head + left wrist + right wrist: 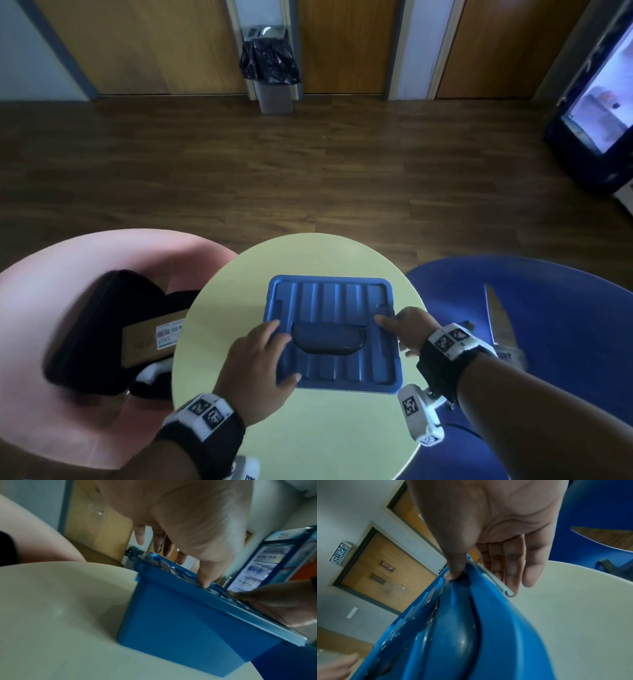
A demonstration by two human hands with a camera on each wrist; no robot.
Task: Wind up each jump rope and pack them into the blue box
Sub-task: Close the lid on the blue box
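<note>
Blue box (171, 622) sits closed mid round table (308, 428). L hand (255, 370) lies flat on its lid (329, 301), fingers straight, not gripping. R hand (407, 330): thumb presses lid top, fingers hang straight beside the rim, no grip.

blue box (163, 615) interior hidden beneath its lid (342, 298), black bag (89, 325) blurred

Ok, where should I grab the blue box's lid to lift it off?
Probably the lid by its left and right rims, from above: they overhang the walls of the blue box, giving a lip to hook under. The right hand straddles the right rim.
</note>
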